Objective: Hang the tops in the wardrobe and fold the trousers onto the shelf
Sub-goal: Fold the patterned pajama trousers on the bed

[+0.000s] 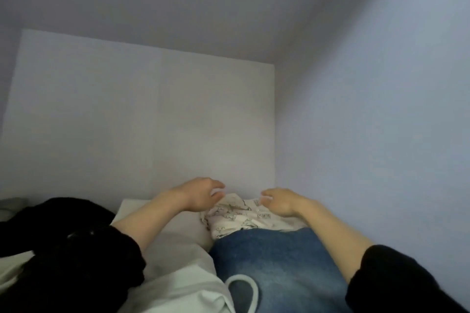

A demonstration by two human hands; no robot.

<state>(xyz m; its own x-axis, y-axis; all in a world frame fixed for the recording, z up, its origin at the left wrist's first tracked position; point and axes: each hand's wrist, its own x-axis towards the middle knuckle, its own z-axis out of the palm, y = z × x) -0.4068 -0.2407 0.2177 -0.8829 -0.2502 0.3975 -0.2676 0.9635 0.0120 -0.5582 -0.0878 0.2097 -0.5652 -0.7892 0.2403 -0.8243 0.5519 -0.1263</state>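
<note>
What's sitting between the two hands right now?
In the head view, the far end of the printed white garment lies between the left hand and right hand; the jeans lie nearer the camera.

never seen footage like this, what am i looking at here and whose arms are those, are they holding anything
There is one picture, from a camera worn on a person's head, looking forward and down. The arms are the wearer's own, in black sleeves pushed up. The left hand and right hand reach toward a white patterned garment lying against the wall; their fingers are loosely curled over it, and neither plainly grips anything. In front of it lies blue denim, with white cloth beside it and a black garment at the left.
</note>
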